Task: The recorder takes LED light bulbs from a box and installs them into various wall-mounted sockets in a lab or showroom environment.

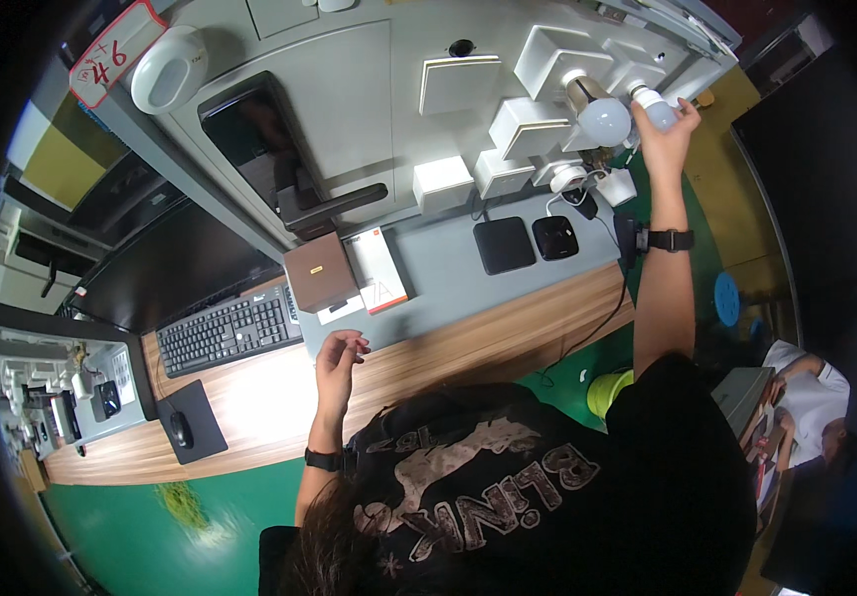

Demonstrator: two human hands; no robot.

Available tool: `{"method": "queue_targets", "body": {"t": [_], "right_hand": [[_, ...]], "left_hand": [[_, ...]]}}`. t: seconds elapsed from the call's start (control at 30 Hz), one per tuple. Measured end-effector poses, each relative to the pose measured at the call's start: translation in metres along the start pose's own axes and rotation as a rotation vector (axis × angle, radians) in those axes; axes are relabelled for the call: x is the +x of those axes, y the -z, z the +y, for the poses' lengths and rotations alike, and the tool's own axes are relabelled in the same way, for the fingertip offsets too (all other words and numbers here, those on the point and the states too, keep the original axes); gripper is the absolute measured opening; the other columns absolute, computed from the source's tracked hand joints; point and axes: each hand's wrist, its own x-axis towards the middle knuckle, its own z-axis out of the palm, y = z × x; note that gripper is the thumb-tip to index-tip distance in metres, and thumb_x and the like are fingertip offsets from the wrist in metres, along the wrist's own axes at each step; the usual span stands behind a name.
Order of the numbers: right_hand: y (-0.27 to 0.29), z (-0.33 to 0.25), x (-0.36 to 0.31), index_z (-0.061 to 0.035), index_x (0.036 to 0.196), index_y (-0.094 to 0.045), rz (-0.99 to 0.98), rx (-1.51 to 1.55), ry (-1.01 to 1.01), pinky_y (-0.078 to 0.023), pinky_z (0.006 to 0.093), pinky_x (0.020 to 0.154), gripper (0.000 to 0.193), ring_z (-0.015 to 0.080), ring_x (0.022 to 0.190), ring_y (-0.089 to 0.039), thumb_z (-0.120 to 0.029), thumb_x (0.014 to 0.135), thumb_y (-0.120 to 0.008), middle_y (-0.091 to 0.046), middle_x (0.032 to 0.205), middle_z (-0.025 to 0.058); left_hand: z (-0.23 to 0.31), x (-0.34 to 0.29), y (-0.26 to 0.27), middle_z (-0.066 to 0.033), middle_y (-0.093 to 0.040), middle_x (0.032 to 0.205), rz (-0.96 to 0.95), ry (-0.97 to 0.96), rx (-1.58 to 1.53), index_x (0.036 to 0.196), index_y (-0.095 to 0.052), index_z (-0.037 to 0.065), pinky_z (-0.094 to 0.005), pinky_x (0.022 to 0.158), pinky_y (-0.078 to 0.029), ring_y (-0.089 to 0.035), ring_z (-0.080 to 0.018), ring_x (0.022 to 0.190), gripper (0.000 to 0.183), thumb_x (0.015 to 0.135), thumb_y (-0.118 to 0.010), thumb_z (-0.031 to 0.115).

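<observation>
At the upper right my right hand reaches up, its fingers closed round a white light bulb. The bulb's base points toward a white socket box on the upright grey panel; whether it is seated there cannot be told. Beside it, a second round bulb with a metallic neck sticks out from another white box. My left hand hovers above the desk's front edge, near a brown box and a white-and-orange carton. Its fingers are loosely bent and apart, with nothing visible in them.
Several white switch boxes are fixed along the panel, with a black smart lock to their left. Two flat black devices lie on the grey shelf. A keyboard and mouse are left; another person sits far right.
</observation>
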Motion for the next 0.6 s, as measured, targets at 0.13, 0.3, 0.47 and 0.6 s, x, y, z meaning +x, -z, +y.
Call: {"method": "queue_targets", "body": {"t": [0.13, 0.3, 0.47, 0.6], "right_hand": [[0.011, 0.004, 0.002, 0.0068, 0.113, -0.042, -0.044, -0.167, 0.230, -0.042, 0.0411, 0.088, 0.068, 0.0344, 0.098, -0.051, -0.027, 0.068, -0.080, -0.048, 0.109, 0.0230], [0.019, -0.020, -0.002, 0.0059, 0.103, -0.054, -0.041, -0.206, 0.128, -0.046, 0.0379, 0.082, 0.060, 0.0332, 0.093, -0.057, -0.037, 0.069, -0.078, -0.057, 0.100, 0.0209], [0.024, -0.020, 0.001, 0.0034, 0.095, -0.063, -0.025, -0.249, -0.009, -0.051, 0.0354, 0.067, 0.058, 0.0281, 0.074, -0.067, -0.049, 0.072, -0.073, -0.066, 0.082, 0.0178], [0.024, -0.024, 0.008, 0.0036, 0.099, -0.063, -0.105, -0.119, -0.181, -0.051, 0.0314, 0.060, 0.061, 0.0223, 0.055, -0.065, -0.052, 0.075, -0.068, -0.067, 0.077, 0.0166]], "left_hand": [[-0.005, -0.002, 0.003, -0.0040, -0.062, 0.090, 0.001, -0.001, 0.008, 0.101, -0.057, 0.003, -0.0232, 0.070, -0.045, -0.059, -0.0115, 0.082, 0.012, 0.094, -0.049, 0.009], [-0.005, -0.004, 0.003, -0.0038, -0.062, 0.088, 0.024, 0.011, 0.002, 0.100, -0.058, 0.003, -0.0240, 0.071, -0.044, -0.058, -0.0114, 0.081, 0.013, 0.093, -0.047, 0.006], [-0.008, -0.003, 0.004, -0.0038, -0.062, 0.090, 0.008, 0.002, 0.014, 0.100, -0.057, 0.004, -0.0235, 0.071, -0.045, -0.059, -0.0116, 0.082, 0.013, 0.094, -0.050, 0.012], [-0.008, -0.001, 0.002, -0.0038, -0.062, 0.090, 0.012, 0.006, 0.022, 0.100, -0.057, 0.004, -0.0236, 0.071, -0.045, -0.059, -0.0117, 0.082, 0.012, 0.094, -0.050, 0.012]]}}
